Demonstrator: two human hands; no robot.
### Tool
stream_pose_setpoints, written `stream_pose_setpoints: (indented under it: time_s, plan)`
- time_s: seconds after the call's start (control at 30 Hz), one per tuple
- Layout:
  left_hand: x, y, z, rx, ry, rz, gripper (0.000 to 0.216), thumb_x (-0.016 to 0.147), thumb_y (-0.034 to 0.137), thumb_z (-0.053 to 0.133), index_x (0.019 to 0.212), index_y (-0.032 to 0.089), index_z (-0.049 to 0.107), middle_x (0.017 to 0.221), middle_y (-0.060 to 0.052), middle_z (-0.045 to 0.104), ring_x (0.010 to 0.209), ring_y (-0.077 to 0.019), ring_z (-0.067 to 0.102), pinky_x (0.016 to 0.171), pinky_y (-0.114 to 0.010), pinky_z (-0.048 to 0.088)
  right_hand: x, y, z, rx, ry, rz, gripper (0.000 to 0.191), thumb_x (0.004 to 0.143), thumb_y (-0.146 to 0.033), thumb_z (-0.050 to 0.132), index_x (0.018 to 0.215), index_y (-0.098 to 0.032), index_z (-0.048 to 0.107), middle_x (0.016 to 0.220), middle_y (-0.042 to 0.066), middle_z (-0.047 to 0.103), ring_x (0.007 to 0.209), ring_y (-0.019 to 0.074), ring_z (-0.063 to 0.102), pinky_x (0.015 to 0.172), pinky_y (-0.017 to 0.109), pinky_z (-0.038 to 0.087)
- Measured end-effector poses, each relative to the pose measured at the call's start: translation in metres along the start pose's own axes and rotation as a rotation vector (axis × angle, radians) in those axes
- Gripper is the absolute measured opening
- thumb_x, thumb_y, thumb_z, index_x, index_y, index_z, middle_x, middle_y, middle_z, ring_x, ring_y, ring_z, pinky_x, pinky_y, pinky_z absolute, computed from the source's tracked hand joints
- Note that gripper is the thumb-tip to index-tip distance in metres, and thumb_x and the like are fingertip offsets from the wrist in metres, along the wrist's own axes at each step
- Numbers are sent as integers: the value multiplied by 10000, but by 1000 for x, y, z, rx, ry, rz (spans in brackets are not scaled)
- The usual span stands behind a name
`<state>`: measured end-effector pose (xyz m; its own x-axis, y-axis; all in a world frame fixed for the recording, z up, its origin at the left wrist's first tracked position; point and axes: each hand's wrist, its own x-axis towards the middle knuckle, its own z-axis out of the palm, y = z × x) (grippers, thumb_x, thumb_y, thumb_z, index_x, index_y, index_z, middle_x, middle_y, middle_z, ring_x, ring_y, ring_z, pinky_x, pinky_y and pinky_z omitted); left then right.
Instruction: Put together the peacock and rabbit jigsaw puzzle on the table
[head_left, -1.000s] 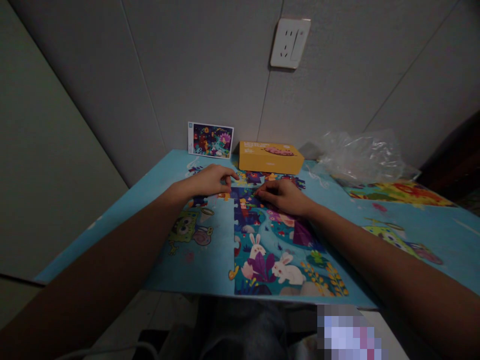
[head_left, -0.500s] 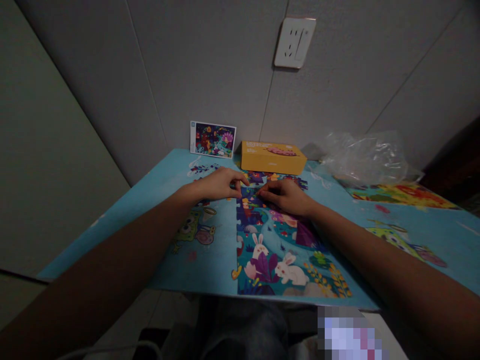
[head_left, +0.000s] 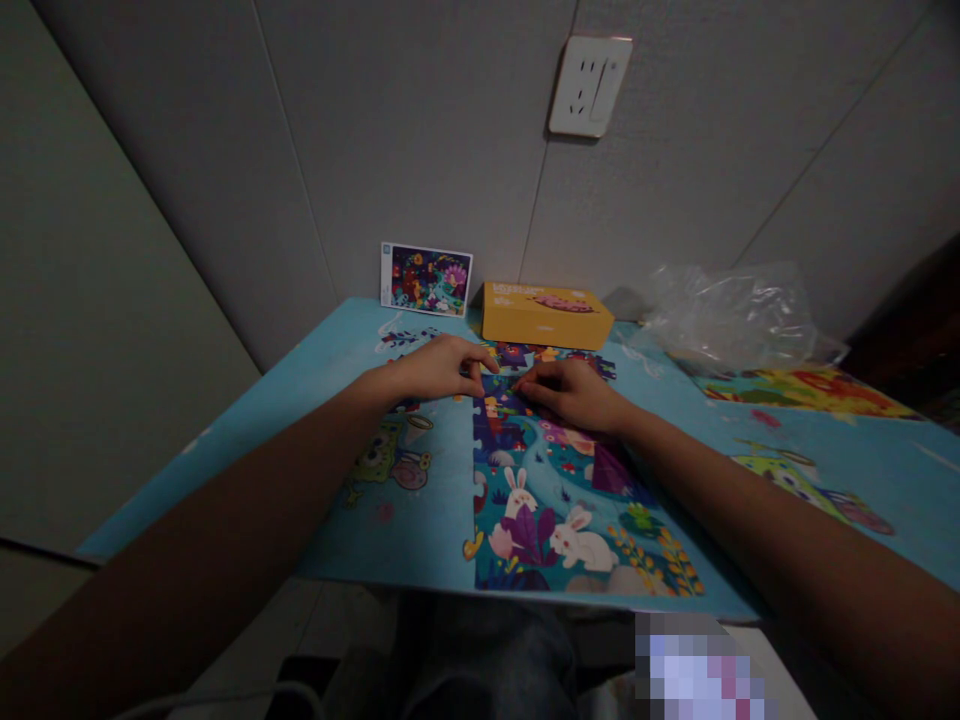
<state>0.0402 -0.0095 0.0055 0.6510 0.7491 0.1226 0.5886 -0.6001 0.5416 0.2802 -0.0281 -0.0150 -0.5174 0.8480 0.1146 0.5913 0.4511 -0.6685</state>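
Note:
A partly joined jigsaw puzzle [head_left: 555,470], with white rabbits, a stream and purple leaves, lies on the blue table mat. My left hand [head_left: 442,368] rests at its upper left edge, thumb and index finger apart, fingertips touching the pieces there. At the puzzle's upper part, my right hand [head_left: 574,393] has its fingers pinched together on a puzzle piece, mostly hidden under the fingertips. Loose puzzle pieces [head_left: 517,355] lie just beyond both hands. More dark pieces [head_left: 409,338] are on the mat past my left hand, some partly covered by it.
A picture card [head_left: 427,280] leans against the wall beside a yellow box [head_left: 546,318]. To the right, a clear plastic bag [head_left: 727,315] sits by a red-and-yellow printed sheet [head_left: 810,390]. The cartoon-printed mat [head_left: 412,550] ends at the table's front edge.

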Motion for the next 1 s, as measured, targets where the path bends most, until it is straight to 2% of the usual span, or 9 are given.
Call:
stream_pose_setpoints:
  time_s: [0.17,0.47,0.7,1.0]
  plan:
    - [0,0,-1,35,27,-4,300,739,208,687,1030,165,742,779,-22,742,682,-137,646,672,-232,442,-1,0,0,-5,-4,-3,346,862,-422,533,905,-121,699,643,20,648,530,121,500,539,252,365]
    - [4,-8,-2,86,196,-6,185,820,182,583,874,159,758,852,-43,750,772,-147,644,741,-254,440,-1,-2,-1,-5,-19,-1,333,866,-408,529,903,-124,700,619,9,624,528,119,498,531,249,361]
    - [1,1,-6,130,217,-25,237,862,196,523,688,148,677,624,0,649,578,-107,534,617,-245,379,0,2,0,-6,-10,-6,330,867,-401,543,926,-121,708,625,15,630,542,120,503,546,255,359]
    - [-1,3,-5,129,214,-92,283,908,279,511,683,162,636,492,31,571,477,-97,498,593,-245,375,0,2,1,4,-8,-6,320,860,-400,546,910,-127,705,616,10,618,523,115,488,521,247,347]
